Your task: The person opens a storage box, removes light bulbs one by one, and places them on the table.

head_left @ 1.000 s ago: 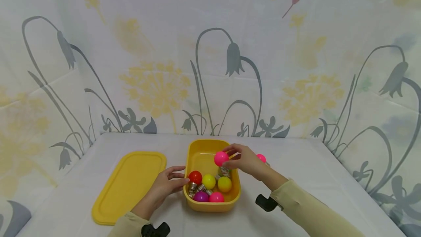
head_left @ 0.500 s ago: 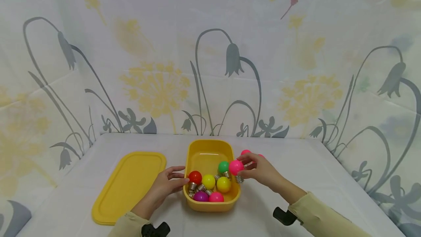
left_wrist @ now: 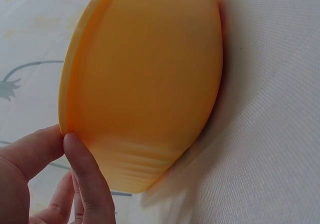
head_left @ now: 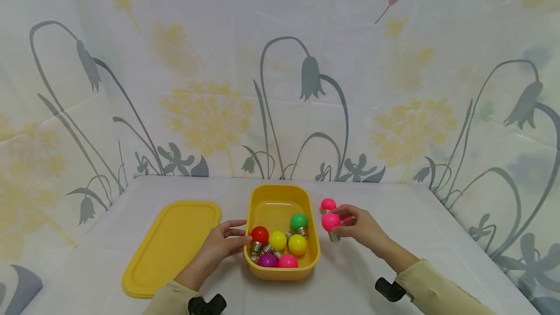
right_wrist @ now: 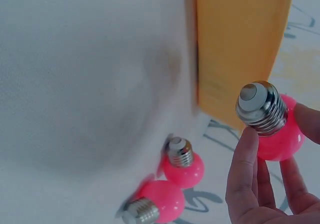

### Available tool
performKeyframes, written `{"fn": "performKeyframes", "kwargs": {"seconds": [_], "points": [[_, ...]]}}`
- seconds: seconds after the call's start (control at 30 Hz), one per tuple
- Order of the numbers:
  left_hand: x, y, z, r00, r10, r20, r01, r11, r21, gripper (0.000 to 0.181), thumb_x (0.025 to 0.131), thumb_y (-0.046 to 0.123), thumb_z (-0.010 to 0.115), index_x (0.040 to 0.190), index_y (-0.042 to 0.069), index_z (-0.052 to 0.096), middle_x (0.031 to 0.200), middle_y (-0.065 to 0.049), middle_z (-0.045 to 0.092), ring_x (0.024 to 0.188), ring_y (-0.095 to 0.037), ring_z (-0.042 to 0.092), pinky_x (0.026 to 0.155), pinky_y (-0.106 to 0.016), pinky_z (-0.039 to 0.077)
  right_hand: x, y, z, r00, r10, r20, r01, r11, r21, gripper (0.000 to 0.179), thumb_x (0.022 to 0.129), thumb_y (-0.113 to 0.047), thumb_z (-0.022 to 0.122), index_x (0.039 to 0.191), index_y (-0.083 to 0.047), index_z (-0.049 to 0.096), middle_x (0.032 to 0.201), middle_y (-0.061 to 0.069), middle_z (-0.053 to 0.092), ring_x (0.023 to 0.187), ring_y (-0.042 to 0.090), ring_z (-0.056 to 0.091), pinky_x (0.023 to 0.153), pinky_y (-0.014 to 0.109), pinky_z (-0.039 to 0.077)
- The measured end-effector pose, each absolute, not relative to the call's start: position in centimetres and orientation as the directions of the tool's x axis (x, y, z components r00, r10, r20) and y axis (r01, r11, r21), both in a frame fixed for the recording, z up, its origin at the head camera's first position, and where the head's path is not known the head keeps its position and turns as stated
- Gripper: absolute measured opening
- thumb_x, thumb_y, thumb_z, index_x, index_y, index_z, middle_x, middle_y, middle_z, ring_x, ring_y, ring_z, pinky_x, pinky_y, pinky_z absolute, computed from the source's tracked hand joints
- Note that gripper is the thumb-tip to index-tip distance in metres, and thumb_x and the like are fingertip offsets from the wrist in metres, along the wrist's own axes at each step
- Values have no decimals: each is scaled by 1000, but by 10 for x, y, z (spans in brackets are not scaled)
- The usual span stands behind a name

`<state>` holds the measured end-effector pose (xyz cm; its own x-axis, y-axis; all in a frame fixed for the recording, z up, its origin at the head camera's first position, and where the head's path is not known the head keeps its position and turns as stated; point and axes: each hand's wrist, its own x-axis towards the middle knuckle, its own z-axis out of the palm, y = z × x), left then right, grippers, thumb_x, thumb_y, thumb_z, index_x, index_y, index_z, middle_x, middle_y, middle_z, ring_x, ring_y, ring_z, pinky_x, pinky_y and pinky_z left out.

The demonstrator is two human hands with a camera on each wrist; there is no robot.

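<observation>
My right hand (head_left: 360, 227) pinches a pink light bulb (head_left: 330, 222) just right of the yellow box (head_left: 280, 274). In the right wrist view the held bulb's metal screw base (right_wrist: 262, 108) points away from the fingers. Two more pink bulbs lie on the table beyond the hand: one pink bulb (right_wrist: 184, 168) shows whole, the other pink bulb (right_wrist: 162, 200) is partly hidden in the head view. My left hand (head_left: 223, 242) holds the box's left rim between thumb and finger. Inside the box lie a green bulb (head_left: 299, 221), a red bulb (head_left: 260, 235), a purple bulb (head_left: 267, 260), two yellow bulbs (head_left: 277, 241) and a pink one.
A flat yellow lid (head_left: 172, 247) lies on the white-covered table left of the box, partly behind the left forearm. A floral-patterned cloth (head_left: 284, 111) hangs behind the table's far edge and along both sides.
My right hand has carried the pink bulb from above the box out over its right rim, uncovering the green bulb and a pink bulb on the table. My left hand stays put.
</observation>
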<state>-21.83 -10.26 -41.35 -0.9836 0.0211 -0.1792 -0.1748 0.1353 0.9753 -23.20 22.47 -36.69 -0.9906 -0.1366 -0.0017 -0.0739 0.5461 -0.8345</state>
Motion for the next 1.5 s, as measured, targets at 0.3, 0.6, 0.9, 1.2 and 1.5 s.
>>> {"fn": "performKeyframes", "kwargs": {"seconds": [0.3, 0.6, 0.9, 1.2, 1.5], "points": [[-218, -102, -413, -983, 20, -180, -176, 137, 975, 52, 79, 12, 75, 125, 2, 54, 104, -13, 59, 85, -21, 60, 75, -35, 55, -245, 235, -386, -996, -87, -30, -20, 522, -852, 43, 77, -9, 73, 116, 0, 56, 107, 11, 57, 94, 26, 52, 73, 34, 54], [-219, -103, -415, -984, 22, -177, -172, 140, 975, 52, 79, 13, 75, 125, 2, 54, 103, -12, 59, 83, -20, 61, 74, -35, 55, -258, 234, -398, -997, -67, -43, 2, 524, -852, 40, 77, -6, 72, 113, 3, 57, 100, 12, 57, 90, 26, 53, 70, 32, 55], [-218, -103, -414, -984, 18, -180, -175, 150, 973, 52, 79, 13, 75, 125, 2, 54, 103, -12, 59, 82, -20, 61, 74, -34, 55, -267, 231, -407, -997, -39, -68, 35, 557, -830, 40, 75, -5, 72, 111, 3, 59, 100, 12, 59, 88, 25, 54, 69, 31, 55], [-218, -103, -414, -984, 17, -178, -173, 149, 974, 53, 78, 13, 75, 125, 2, 54, 103, -12, 59, 83, -20, 61, 75, -34, 55, -271, 228, -412, -994, -3, -106, 84, 592, -801, 40, 76, -7, 71, 114, 0, 60, 101, 10, 59, 84, 23, 54, 66, 30, 54], [-218, -103, -413, -984, 14, -179, -175, 147, 974, 53, 79, 14, 75, 125, 2, 54, 103, -12, 59, 83, -20, 61, 75, -34, 55, -269, 227, -409, -995, -9, -98, 72, 604, -794, 41, 77, -9, 72, 115, 0, 60, 101, 10, 60, 82, 22, 55, 67, 31, 55]]}}
